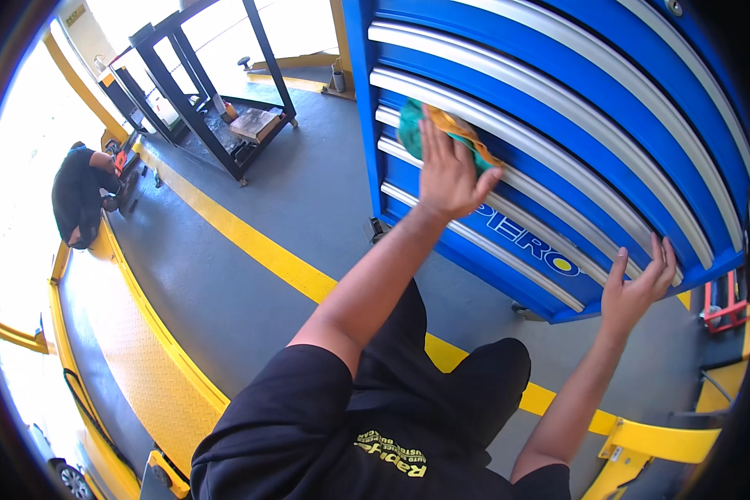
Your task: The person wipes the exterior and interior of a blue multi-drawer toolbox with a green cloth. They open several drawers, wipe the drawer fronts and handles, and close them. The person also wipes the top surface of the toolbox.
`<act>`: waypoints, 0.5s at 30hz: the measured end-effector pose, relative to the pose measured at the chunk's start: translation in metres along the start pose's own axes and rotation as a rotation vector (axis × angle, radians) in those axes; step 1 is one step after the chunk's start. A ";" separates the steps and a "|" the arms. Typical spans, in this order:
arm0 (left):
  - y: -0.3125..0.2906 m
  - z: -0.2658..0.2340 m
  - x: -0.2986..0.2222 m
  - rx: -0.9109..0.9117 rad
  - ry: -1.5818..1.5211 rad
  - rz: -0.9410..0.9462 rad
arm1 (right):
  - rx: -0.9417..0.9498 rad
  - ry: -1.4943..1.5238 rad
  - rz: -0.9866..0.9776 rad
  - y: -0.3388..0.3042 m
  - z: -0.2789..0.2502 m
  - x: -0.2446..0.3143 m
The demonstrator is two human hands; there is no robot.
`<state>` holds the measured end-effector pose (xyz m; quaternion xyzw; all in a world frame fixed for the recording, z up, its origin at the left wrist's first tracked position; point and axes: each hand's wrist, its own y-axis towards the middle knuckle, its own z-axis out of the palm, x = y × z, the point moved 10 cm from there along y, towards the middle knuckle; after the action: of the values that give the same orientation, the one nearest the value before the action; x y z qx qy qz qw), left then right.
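Note:
A blue tool cabinet (462, 237) with long silver drawer handles stands before me. My left hand (448, 171) presses a green and orange cloth (410, 132) flat against the drawer fronts near the cabinet's left side. The fingers lie stretched over the cloth, and part of it is hidden under them. At the lower right of the cabinet front, my right hand (637, 287) rests its spread fingertips on the ends of the silver handles. Nothing shows in that hand.
A black wheeled frame cart (217, 154) stands at the far left, bearing a box. Another person (83, 192) bends over near a yellow ramp (142, 333). A yellow metal arm (662, 440) lies at the lower right, and a red frame (725, 304) stands beyond the cabinet.

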<state>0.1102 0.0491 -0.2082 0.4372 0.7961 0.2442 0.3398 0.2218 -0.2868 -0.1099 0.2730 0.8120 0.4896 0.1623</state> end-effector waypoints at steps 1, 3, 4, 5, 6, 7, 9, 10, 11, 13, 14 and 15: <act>0.012 0.003 0.020 0.049 0.071 -0.008 | -0.009 -0.045 0.012 0.002 0.005 -0.007; 0.027 -0.009 0.076 -0.036 -0.091 -0.267 | -0.001 -0.129 -0.031 -0.010 0.013 -0.010; 0.026 -0.025 0.071 -0.162 -0.103 -0.199 | -0.014 -0.126 -0.054 -0.009 0.016 -0.005; 0.025 -0.024 0.065 -0.196 -0.127 -0.221 | -0.028 -0.123 -0.076 -0.009 0.019 -0.002; 0.024 -0.026 0.057 -0.232 -0.145 -0.240 | -0.010 -0.163 -0.070 -0.009 0.025 -0.003; 0.024 -0.025 0.050 -0.274 -0.163 -0.257 | -0.033 -0.167 -0.073 -0.008 0.029 -0.001; 0.009 0.004 -0.016 -0.127 -0.109 -0.069 | -0.084 -0.179 -0.082 -0.008 0.035 0.001; -0.002 0.011 -0.062 -0.054 -0.032 0.105 | -0.079 -0.184 -0.077 -0.012 0.038 -0.004; -0.006 0.019 -0.071 -0.017 0.001 0.191 | -0.077 -0.210 -0.085 -0.014 0.039 -0.005; -0.016 0.038 -0.086 0.053 0.074 0.383 | -0.082 -0.261 -0.084 -0.019 0.041 -0.016; -0.016 0.034 -0.067 0.009 0.018 0.365 | -0.075 -0.269 -0.098 -0.024 0.042 -0.021; -0.011 0.025 -0.045 0.005 0.088 0.287 | -0.049 -0.263 -0.094 -0.027 0.045 -0.025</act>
<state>0.1407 0.0072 -0.2172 0.5363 0.7402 0.3071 0.2649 0.2581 -0.2804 -0.1544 0.2926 0.7834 0.4611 0.2968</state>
